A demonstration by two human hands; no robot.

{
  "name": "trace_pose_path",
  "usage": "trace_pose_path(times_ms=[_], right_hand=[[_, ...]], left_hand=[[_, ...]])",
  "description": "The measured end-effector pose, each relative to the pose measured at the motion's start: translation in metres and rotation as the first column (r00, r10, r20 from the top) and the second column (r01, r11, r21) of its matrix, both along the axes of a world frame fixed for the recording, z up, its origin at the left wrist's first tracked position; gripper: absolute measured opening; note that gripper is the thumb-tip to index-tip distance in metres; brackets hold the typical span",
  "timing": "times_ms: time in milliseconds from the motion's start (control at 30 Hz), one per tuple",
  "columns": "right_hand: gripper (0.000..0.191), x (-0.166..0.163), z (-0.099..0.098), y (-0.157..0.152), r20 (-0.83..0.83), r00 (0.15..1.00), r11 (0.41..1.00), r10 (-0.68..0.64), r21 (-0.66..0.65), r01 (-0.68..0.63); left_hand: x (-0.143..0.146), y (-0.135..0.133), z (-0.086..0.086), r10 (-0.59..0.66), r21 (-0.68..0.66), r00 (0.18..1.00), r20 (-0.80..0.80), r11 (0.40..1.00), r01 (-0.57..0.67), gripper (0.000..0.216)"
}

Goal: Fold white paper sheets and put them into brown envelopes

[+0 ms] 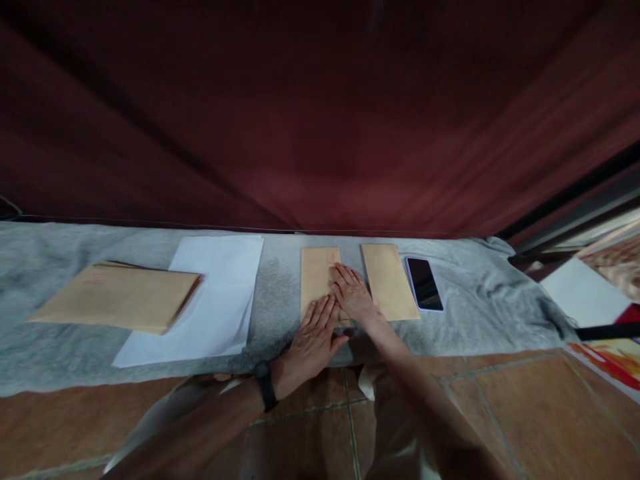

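Observation:
A brown paper envelope point(313, 270) lies upright in front of me on a grey cloth point(277, 287). My left hand point(313, 340), with a dark watch on its wrist, presses flat on the envelope's lower part, fingers stretched out. Across its right side lies my right hand point(353, 293), also flat, the fingertips close to the red print near the top. The two hands almost meet, and they cover much of the envelope's lower half. Just right of my right hand is a second brown envelope point(393, 283), lying flat.
A stack of larger brown envelopes point(125, 293) rests partly on white paper sheets point(220, 287) at the left. A phone point(425, 285) lies right of the second envelope. Dark red fabric point(320, 133) rises behind the cloth. Tiled floor point(525, 407) shows in front.

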State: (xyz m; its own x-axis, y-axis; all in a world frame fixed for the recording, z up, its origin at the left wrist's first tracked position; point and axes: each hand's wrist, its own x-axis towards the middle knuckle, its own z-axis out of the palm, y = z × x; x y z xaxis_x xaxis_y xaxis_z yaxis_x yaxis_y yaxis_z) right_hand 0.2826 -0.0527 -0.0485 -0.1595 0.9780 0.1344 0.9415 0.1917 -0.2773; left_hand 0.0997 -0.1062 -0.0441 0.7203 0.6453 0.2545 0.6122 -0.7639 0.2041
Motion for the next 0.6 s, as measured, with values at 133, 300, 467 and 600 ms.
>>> trace_pose_path(times_ms=[133,300,467,600], right_hand=[[0.05,0.007,0.001,0.005,-0.019,1.0,1.0,0.011,-0.009,-0.011],[0.049,0.009,-0.003,0.012,-0.028,1.0,1.0,-0.01,0.025,0.011],[0.05,0.006,-0.004,0.018,0.008,0.999,0.998,-0.045,0.033,0.045],[0.051,0.003,-0.005,0.024,0.03,0.998,0.998,-0.049,0.043,0.048]], left_hand=[[-0.001,0.001,0.001,-0.039,0.008,0.999,-0.009,0.999,0.04,0.066],[-0.004,-0.003,-0.001,-0.091,0.008,0.992,-0.082,0.996,0.092,0.069],[-0.005,-0.001,0.0,-0.127,0.001,0.986,-0.111,0.992,0.128,0.068],[-0.005,-0.001,0.003,-0.12,0.018,0.985,-0.122,0.992,0.123,0.068]])
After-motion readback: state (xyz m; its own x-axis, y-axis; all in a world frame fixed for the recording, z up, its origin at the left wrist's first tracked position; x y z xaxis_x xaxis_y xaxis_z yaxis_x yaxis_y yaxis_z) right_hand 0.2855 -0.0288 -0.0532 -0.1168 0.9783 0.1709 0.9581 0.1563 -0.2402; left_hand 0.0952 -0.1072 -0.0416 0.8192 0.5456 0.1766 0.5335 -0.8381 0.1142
